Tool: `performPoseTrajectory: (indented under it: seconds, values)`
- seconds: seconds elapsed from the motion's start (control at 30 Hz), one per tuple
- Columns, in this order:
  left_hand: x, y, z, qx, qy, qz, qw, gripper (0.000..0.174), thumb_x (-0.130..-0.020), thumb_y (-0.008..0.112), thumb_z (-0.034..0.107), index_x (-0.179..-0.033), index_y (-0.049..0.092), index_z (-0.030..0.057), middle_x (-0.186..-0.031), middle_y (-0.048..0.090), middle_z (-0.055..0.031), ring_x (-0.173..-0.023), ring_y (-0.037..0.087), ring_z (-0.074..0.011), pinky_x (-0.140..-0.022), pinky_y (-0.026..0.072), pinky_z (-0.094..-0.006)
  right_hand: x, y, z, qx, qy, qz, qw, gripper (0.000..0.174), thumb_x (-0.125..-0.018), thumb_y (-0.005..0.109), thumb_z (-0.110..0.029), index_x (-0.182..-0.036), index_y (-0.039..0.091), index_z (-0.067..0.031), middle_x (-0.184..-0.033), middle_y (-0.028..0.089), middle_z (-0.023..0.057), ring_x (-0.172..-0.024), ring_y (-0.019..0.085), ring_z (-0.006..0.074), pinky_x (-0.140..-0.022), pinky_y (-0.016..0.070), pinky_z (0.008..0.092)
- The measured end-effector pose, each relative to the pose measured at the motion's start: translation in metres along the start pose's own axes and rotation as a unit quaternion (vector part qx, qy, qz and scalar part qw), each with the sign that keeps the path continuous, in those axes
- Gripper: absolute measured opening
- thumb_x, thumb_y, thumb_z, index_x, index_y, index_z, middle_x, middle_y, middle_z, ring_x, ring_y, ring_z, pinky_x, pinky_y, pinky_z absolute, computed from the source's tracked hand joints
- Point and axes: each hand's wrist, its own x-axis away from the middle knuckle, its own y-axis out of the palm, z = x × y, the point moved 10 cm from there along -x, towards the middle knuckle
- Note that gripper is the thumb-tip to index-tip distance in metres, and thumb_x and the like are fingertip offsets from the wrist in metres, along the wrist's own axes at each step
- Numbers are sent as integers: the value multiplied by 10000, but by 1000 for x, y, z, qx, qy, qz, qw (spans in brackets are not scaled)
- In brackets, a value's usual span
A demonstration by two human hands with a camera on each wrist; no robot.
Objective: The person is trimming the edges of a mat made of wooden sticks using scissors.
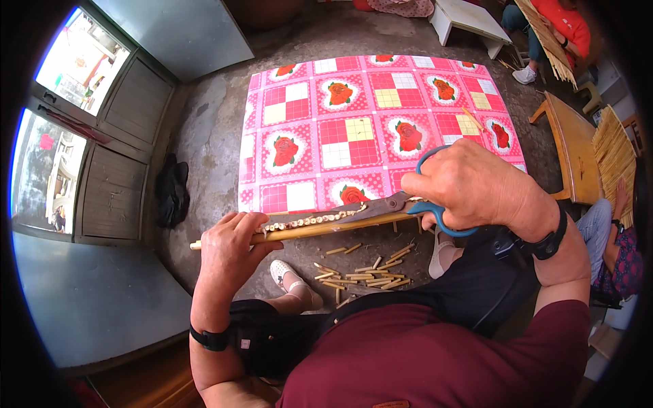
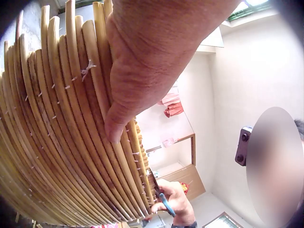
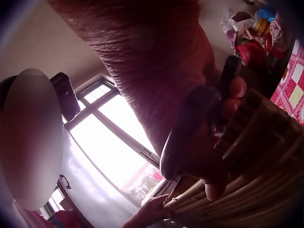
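My left hand [image 1: 228, 248] grips the left end of a mat of yellow reed stalks [image 1: 313, 230], fingers over its top edge. In the left wrist view, the thumb lies along the face of the mat [image 2: 71, 123], whose stalks are bound with rows of white string. A line of cut stalk ends [image 1: 309, 222] shows along the upper edge. My right hand [image 1: 473, 183] holds scissors [image 1: 442, 216] with blue handles, fingers through the loops. The scissor blades point left and overlap the mat's top edge in the head view.
A low table [image 1: 337, 126] with a pink rose-patterned cover stands just beyond the mat. Short cut stalk pieces [image 1: 371, 274] litter the floor between the feet. At right are a wooden table [image 1: 575, 149] and people with other reed mats [image 1: 615, 156]. Grey cabinets [image 1: 102, 299] line the left.
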Motion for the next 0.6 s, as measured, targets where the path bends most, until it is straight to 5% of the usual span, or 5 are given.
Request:
performPoseTrajectory:
  seconds: [0.27,0.37,0.6]
  values:
    - [0,0,-1,-9,7,14,1000,413,-682,827,317,-957,627,84,-827,684,-61,-790,661,-264,-651,515,-385,0,-5,-6,6,14,43,999,433,-667,837,-299,-911,583,-46,-797,623,131,-830,653,324,-699,501,433]
    - [-1,1,-1,-5,7,16,1000,410,-684,826,318,-958,628,85,-823,685,-62,-794,662,-264,-655,516,-385,0,-4,-4,-2,35,31,999,527,-598,865,-327,-936,563,-58,-850,562,109,-874,599,332,-766,467,429]
    - [1,0,0,-2,5,7,1000,410,-678,830,298,-961,629,81,-800,676,-68,-775,653,-268,-648,510,-388,-4,-1,-5,4,30,-19,999,429,-682,834,-295,-945,607,-43,-825,636,154,-833,660,349,-698,518,451]
